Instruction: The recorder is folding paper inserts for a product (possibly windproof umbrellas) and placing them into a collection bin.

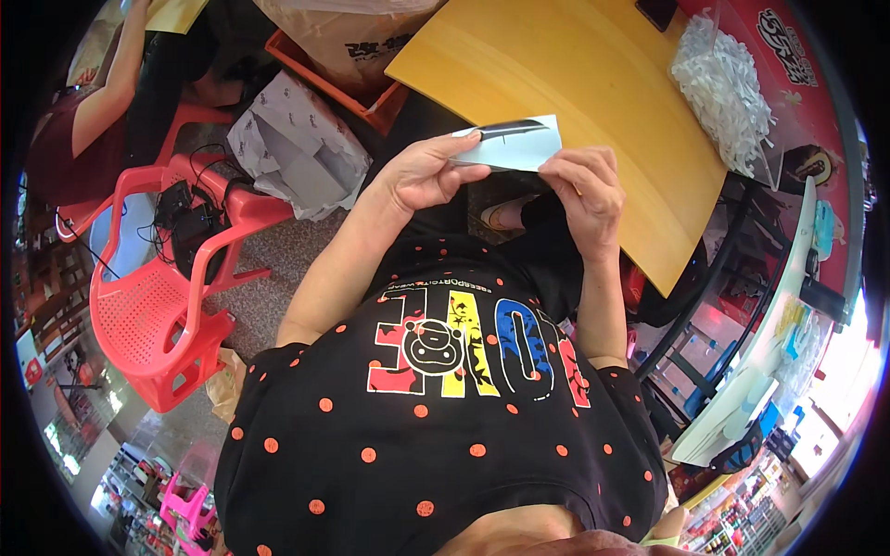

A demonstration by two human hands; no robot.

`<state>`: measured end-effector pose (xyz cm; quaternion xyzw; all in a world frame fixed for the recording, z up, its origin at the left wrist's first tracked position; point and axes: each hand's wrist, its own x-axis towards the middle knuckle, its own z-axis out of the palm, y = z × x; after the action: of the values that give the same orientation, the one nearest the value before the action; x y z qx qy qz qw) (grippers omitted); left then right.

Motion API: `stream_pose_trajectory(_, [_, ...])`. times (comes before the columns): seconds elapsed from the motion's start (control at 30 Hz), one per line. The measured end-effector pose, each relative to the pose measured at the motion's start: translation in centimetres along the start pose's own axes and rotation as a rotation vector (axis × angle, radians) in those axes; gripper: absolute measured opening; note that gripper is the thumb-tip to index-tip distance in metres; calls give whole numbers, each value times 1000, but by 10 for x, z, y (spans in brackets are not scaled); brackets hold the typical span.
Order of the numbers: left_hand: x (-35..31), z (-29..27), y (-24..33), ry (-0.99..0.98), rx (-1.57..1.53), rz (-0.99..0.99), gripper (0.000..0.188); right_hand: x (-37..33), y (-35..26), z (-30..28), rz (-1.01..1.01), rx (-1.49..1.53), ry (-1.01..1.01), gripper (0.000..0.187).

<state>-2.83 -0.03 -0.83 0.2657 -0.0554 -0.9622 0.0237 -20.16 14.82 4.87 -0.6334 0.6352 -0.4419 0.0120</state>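
Note:
A small pale card or folded paper point(519, 156) with a dark blade-like shape along its far edge is held up in front of my chest, near the table's edge. My left hand point(428, 171) grips its left end, thumb on top and fingers underneath. At the near right corner, the bent fingers of my right hand point(591, 190) pinch the card. Whether the dark shape is printed on it or a separate piece, I cannot tell.
A yellow wooden table point(556, 65) lies ahead, with a clear container of white paper strips point(728, 97) at its right. On the left are a red plastic chair point(153, 310) bearing cables, a crumpled-paper-filled box point(301, 144), an orange crate point(382, 109) and another person's arm point(111, 97).

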Motion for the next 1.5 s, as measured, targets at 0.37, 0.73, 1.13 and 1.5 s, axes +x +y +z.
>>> stream_pose_trajectory(0.37, [-6, 12, -6, -31, 406, 186, 39, -13, 23, 11, 451, 367, 101, 11])
stream_pose_trajectory(0.73, [8, 10, -31, -37, 408, 183, 40, -31, 43, 23, 818, 944, 327, 8])
stream_pose_trajectory(1.13, [11, 20, -40, -116, 204, 216, 42, -23, 48, 23, 800, 843, 359, 10])
stream_pose_trajectory(1.5, [9, 10, -24, -155, 327, 116, 49, -19, 50, 22, 801, 780, 293, 11])
